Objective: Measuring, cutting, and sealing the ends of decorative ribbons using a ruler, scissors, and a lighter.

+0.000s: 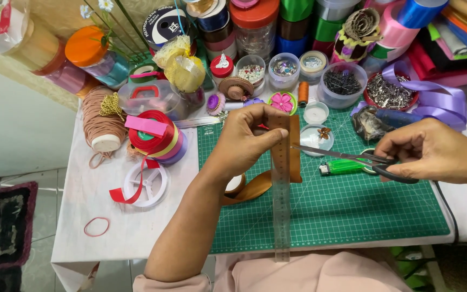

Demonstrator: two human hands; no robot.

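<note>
At the centre of the frame, over the green cutting mat [352, 211], the left hand [244, 141] is closed around the top of a clear ruler [281, 189] and a strip of brown ribbon [294, 148], pinching the two together. Ruler and ribbon both run straight up and down the picture; the ribbon's loose tail curls away lower left of the ruler toward a small roll near the wrist. The right hand [433, 151], at the right edge, has its fingers curled shut through the black handles of the scissors [352, 158]. Their blades lie nearly level and point left, so they meet the upright ribbon almost squarely, the tips just beside its right edge. The right hand is the one that carries the cutting edge; the left only steadies.

The ribbon looks smooth and satiny, the ruler stiff plastic, the blades bare metal. A green lighter [341, 166] lies on the mat under the scissors. Ribbon spools, jars of beads and pins crowd the upper frame.
</note>
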